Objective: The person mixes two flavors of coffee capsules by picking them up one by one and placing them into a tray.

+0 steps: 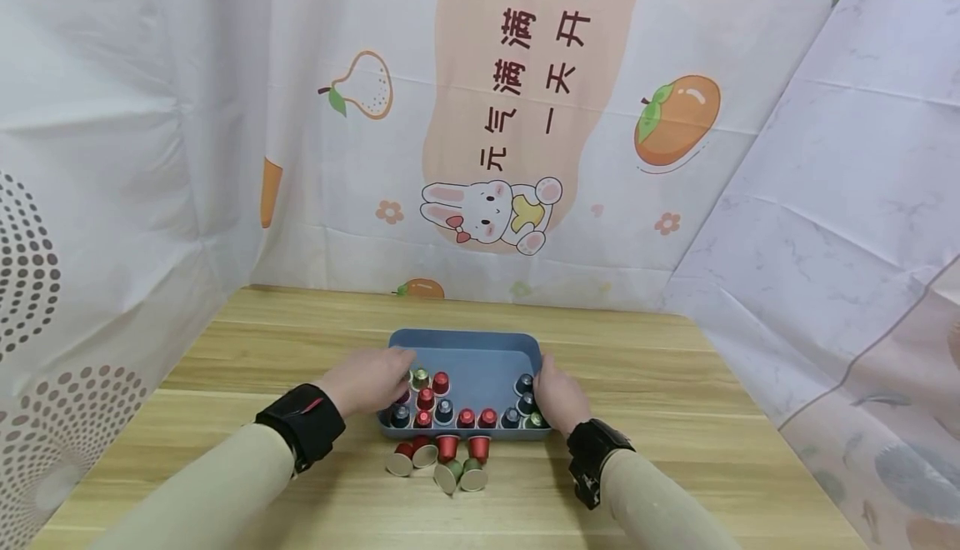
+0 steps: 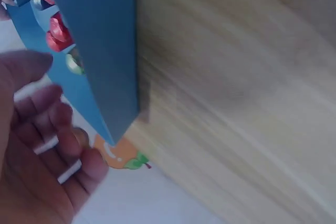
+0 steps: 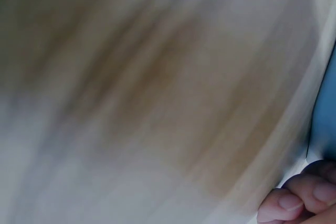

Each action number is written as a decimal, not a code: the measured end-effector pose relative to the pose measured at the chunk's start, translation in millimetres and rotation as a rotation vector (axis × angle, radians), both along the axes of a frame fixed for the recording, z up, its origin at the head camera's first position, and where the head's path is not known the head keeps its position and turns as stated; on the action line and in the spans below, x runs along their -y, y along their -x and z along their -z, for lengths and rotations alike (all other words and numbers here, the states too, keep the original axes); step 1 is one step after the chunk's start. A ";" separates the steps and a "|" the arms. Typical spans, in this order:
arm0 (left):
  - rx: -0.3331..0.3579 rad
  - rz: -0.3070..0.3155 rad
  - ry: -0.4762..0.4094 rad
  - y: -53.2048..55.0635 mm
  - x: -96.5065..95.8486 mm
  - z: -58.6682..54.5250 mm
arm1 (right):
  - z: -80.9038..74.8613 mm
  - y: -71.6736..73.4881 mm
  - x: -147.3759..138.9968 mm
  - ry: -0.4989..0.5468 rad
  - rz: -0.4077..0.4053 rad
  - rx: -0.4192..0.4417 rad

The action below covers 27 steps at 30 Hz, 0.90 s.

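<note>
A blue tray (image 1: 480, 371) lies on the table, with several coffee capsules (image 1: 467, 418) in red, dark blue and green along its near side and both ends. My left hand (image 1: 375, 379) is at the tray's left end, above the capsules there. In the left wrist view the fingers (image 2: 63, 140) are loosely bent beside the tray wall (image 2: 113, 66), and I see nothing held between them. At the right end, my right hand (image 1: 561, 396) grips the tray's rim. Its curled fingers (image 3: 310, 192) show against the tray's outer side in the right wrist view.
Several more capsules lie on the wooden table (image 1: 622, 483) before the tray's near edge, among them upended red capsules (image 1: 447, 448) and tipped green capsules (image 1: 473, 477). Printed white curtains (image 1: 360, 200) hang behind the table and at both sides.
</note>
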<state>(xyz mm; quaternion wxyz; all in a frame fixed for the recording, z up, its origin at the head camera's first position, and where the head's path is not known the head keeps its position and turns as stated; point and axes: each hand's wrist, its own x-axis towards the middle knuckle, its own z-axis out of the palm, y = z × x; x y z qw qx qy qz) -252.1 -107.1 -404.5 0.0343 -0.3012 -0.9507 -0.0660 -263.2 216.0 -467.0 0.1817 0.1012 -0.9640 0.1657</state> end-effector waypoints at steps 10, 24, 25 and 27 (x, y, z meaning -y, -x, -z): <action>0.123 -0.263 -0.048 -7.3 16.8 11.0 | 3.6 3.6 -1.8 -0.036 -0.026 -0.014; 0.250 -0.167 -0.211 -14.1 15.2 36.8 | -3.8 13.0 -8.8 0.095 -0.040 0.269; 0.254 -0.175 -0.222 -14.2 14.9 37.3 | -4.8 14.2 -10.1 0.132 -0.050 0.305; 0.272 -0.206 -0.244 -14.6 14.2 38.3 | -5.4 16.4 -12.7 0.203 -0.059 0.361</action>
